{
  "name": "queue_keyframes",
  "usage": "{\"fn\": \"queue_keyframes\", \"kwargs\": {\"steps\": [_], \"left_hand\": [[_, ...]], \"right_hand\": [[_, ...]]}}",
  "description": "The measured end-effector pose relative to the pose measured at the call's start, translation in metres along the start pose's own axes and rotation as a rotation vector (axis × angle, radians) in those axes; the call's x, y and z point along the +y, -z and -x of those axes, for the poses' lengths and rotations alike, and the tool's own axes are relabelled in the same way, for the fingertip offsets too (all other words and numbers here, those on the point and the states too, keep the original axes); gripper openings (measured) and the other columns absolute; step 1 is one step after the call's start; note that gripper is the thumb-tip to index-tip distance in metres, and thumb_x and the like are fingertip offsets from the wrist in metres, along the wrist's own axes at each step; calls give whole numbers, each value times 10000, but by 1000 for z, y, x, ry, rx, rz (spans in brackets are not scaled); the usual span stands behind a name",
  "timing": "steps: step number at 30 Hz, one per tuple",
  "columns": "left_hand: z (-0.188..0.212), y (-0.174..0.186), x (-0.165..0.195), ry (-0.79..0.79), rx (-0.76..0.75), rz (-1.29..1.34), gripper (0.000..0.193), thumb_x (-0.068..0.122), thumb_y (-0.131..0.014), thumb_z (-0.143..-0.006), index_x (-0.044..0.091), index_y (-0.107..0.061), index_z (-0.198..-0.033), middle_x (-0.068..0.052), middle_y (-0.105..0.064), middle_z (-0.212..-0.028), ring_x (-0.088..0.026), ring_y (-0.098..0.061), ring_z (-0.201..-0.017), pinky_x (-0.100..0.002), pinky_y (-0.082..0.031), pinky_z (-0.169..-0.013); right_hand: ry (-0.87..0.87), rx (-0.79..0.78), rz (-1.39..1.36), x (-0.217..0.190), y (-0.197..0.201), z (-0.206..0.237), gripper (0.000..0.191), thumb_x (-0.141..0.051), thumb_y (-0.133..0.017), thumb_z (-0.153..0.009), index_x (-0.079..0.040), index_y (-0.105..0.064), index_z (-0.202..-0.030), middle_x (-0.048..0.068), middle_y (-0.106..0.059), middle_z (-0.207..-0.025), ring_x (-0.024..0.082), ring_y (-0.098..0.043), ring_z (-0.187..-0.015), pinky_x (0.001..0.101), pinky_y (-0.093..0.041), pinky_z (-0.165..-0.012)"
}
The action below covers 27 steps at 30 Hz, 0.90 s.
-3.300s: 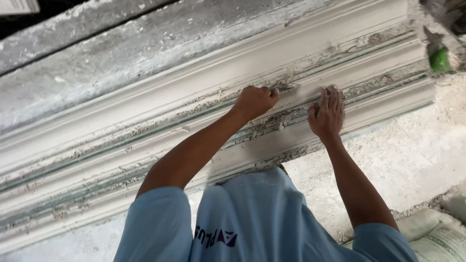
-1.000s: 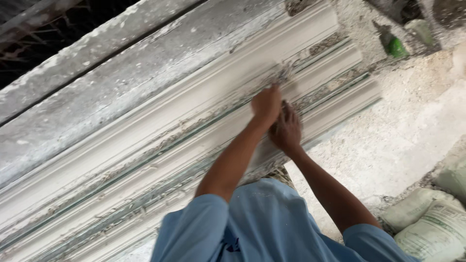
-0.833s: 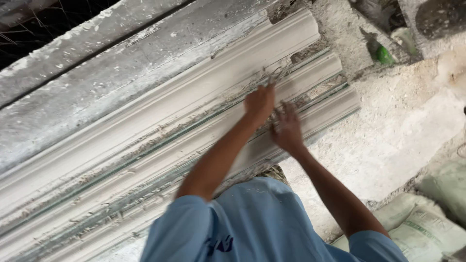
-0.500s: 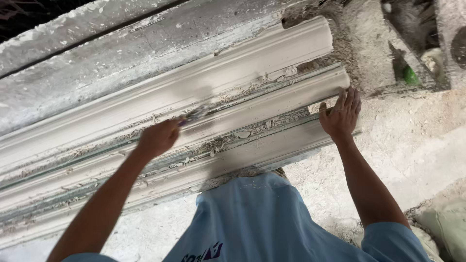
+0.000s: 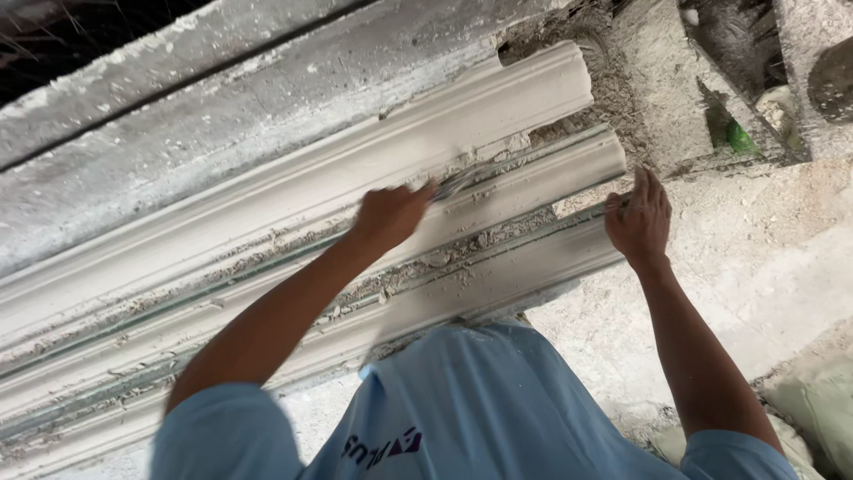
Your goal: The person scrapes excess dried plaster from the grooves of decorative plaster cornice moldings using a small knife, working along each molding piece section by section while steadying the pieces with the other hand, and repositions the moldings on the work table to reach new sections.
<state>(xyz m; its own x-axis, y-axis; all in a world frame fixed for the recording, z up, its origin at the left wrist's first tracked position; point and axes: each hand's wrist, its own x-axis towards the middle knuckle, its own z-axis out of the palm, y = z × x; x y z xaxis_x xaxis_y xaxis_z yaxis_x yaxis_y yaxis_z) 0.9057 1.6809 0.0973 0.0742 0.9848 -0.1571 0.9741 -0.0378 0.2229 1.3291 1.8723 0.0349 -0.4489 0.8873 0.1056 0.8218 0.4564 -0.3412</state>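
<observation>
Long white plaster cornice mouldings (image 5: 267, 209) lie side by side across the view, crusted with dried plaster crumbs in the grooves. My left hand (image 5: 391, 213) is closed around a thin grey tool (image 5: 455, 183), blurred, with its tip in the groove between the upper and middle mouldings. My right hand (image 5: 640, 222) rests against the right end of the lowest moulding (image 5: 533, 267), fingers stretched upward and thumb on the end face. My blue shirt (image 5: 480, 400) fills the bottom of the view.
A rough grey plaster-coated slab (image 5: 267, 98) runs above the mouldings. Dusty white ground (image 5: 782, 258) spreads to the right. A small green object (image 5: 739, 138) lies in rubble at the upper right. Pale sacks (image 5: 817, 409) sit at the bottom right corner.
A second ago both hands were together mid-moulding. They then spread apart; since half a second ago my left hand has slid right along the groove while my right hand stays at the end.
</observation>
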Motion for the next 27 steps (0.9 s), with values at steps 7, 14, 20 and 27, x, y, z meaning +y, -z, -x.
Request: {"fn": "queue_keyframes", "kwargs": {"steps": [7,14,20,27], "left_hand": [[147,70,-75,146,-144,-34,335,307,-526,-1050,269,-608,-1373,-31,-665,-684,-187,-587,-408,-351,-433,-314],[29,29,-12,-21,-33,-236,282,271,-496,-1075,139,-661,-1261,-50,-640,-663,-220,-620,-498,-391,-470,-396],[45,42,-40,-28,-78,-56,284,343,-525,-1048,182,-669,-1232,-89,-685,-725,-283,-670,-575,-437,-505,-466],[79,51,-42,98,-24,49,362,328,-568,-1001,216,-622,-1341,-67,-729,-859,-253,-695,-570,-400,-552,-423]], "right_hand": [[-162,-84,-36,-15,2,-9,602,-311,-560,-1040,-55,-439,-1571,228,-539,-1506,446,-546,-1324,553,-483,-1040],[-157,-108,-28,-27,17,-11,618,-344,-577,-1050,-67,-423,-1580,222,-612,-1370,456,-634,-1170,573,-532,-905],[-202,-168,-133,-26,18,-15,632,-353,-545,-1054,-88,-372,-1600,189,-651,-1348,421,-685,-1083,561,-547,-853],[-214,-168,-30,-24,12,-16,614,-372,-571,-1057,-97,-402,-1580,166,-685,-1306,416,-680,-1107,558,-554,-850]]}}
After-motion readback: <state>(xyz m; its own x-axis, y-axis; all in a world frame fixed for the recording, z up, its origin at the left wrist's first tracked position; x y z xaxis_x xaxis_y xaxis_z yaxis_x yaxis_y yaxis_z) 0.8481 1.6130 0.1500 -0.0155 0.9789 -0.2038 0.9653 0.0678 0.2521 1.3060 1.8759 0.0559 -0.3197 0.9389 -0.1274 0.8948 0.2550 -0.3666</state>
